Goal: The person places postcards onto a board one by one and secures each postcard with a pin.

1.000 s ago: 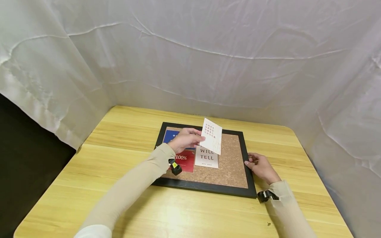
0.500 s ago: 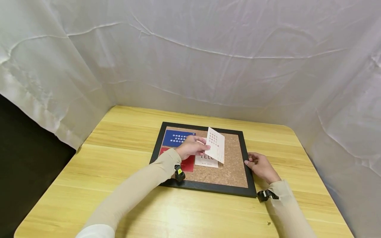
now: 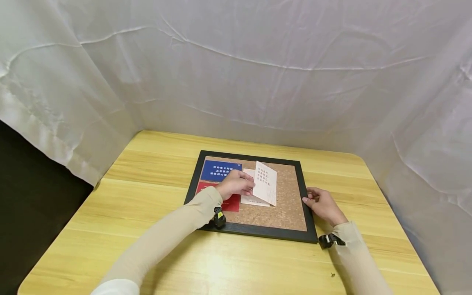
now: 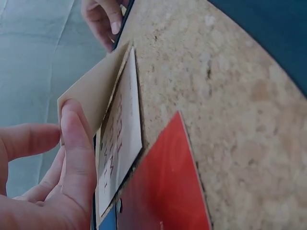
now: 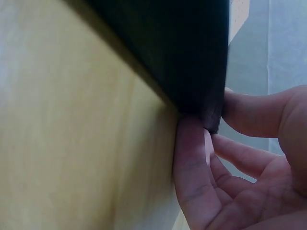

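Cream paper card with red print [image 3: 265,182] stands tilted over the cork, pinched at its left edge between thumb and fingers [image 4: 79,143] of the left hand [image 3: 234,185]; beneath those fingers lie a white card [image 3: 249,199], a red card [image 3: 228,202] and a blue card [image 3: 220,171]; the right hand [image 3: 321,205] has its fingers [image 5: 192,163] curled round the right rim of the black-framed cork board [image 3: 287,207] on the wooden table [image 3: 147,164].

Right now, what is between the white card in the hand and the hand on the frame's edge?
Only bare brown cork of the black-framed board lies between the held white card and the right hand, in the head view.
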`<state>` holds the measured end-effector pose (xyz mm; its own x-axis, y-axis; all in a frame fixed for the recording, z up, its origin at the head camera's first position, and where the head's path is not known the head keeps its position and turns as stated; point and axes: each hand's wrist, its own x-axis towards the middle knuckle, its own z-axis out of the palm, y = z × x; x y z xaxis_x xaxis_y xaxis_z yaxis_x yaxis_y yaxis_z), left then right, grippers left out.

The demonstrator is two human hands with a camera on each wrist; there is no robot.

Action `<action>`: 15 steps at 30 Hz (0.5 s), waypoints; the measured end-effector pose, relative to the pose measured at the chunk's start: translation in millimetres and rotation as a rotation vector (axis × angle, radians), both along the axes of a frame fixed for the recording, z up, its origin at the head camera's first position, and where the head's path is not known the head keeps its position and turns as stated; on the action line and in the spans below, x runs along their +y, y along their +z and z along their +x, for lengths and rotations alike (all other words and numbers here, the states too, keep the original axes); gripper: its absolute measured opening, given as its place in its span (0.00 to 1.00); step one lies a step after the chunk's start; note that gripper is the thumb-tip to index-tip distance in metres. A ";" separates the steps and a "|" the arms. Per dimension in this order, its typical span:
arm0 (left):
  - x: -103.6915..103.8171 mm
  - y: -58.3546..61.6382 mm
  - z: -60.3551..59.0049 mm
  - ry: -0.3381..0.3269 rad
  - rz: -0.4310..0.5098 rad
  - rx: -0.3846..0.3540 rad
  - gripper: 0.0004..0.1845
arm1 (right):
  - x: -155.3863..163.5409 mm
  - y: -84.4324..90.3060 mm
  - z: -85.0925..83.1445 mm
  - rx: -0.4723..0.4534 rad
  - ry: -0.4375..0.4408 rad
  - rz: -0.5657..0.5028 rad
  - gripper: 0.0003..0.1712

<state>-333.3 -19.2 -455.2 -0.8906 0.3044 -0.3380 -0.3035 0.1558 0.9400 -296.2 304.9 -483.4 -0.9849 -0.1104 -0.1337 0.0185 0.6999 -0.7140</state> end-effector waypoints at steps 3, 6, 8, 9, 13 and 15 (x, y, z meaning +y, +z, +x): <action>1.3 -1.8 -1.0 -0.012 -0.006 0.019 0.14 | -0.1 0.2 0.0 0.001 -0.001 -0.003 0.30; 3.5 -5.6 -3.2 -0.027 -0.015 0.050 0.14 | -1.2 0.4 0.5 0.000 -0.004 -0.008 0.30; 5.4 -7.6 -4.2 -0.028 -0.020 0.068 0.14 | -1.6 0.3 1.0 0.000 -0.007 -0.008 0.30; 6.3 -8.1 -4.2 -0.026 -0.029 0.078 0.13 | -1.9 0.4 1.5 0.000 -0.006 -0.010 0.30; 10.6 -8.4 -2.5 -0.021 -0.060 0.095 0.12 | -2.4 0.2 3.1 0.003 -0.010 -0.013 0.30; 12.8 -8.0 -1.4 -0.025 -0.083 0.105 0.11 | -2.9 0.3 3.8 0.004 -0.013 -0.015 0.30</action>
